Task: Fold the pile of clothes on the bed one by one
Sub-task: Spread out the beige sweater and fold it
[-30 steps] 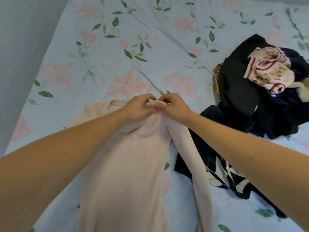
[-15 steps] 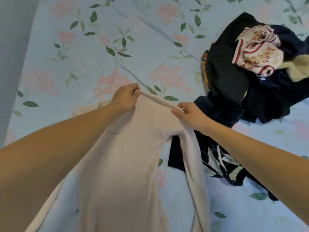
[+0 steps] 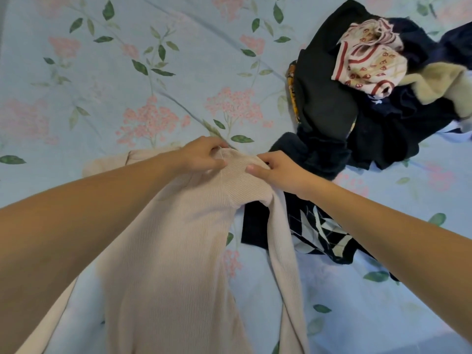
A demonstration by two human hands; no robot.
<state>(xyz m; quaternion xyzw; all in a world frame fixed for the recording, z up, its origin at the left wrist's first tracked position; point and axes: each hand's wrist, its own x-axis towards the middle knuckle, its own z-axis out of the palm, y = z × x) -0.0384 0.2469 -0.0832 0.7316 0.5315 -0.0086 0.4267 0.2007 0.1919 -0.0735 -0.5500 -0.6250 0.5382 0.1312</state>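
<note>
A pale pink ribbed sweater (image 3: 173, 251) stretches from the middle of the bed toward me. My left hand (image 3: 201, 157) pinches its top edge. My right hand (image 3: 277, 168) grips the same edge a little to the right, thumb on top of the knit. One long sleeve (image 3: 283, 251) hangs down on the right side. The pile of clothes (image 3: 370, 98) lies at the upper right, mostly dark pieces with a cream and red patterned garment (image 3: 370, 65) on top.
The bed (image 3: 127, 72) has a light blue sheet with pink flowers and green leaves. A dark garment with white geometric lines (image 3: 319, 233) lies under my right forearm, partly beneath the pink sleeve. A beige fleece piece (image 3: 439, 85) sticks out of the pile.
My hands spread apart along the sweater's top edge, then came closer together again. The view has shifted, so the pile sits higher and further right.
</note>
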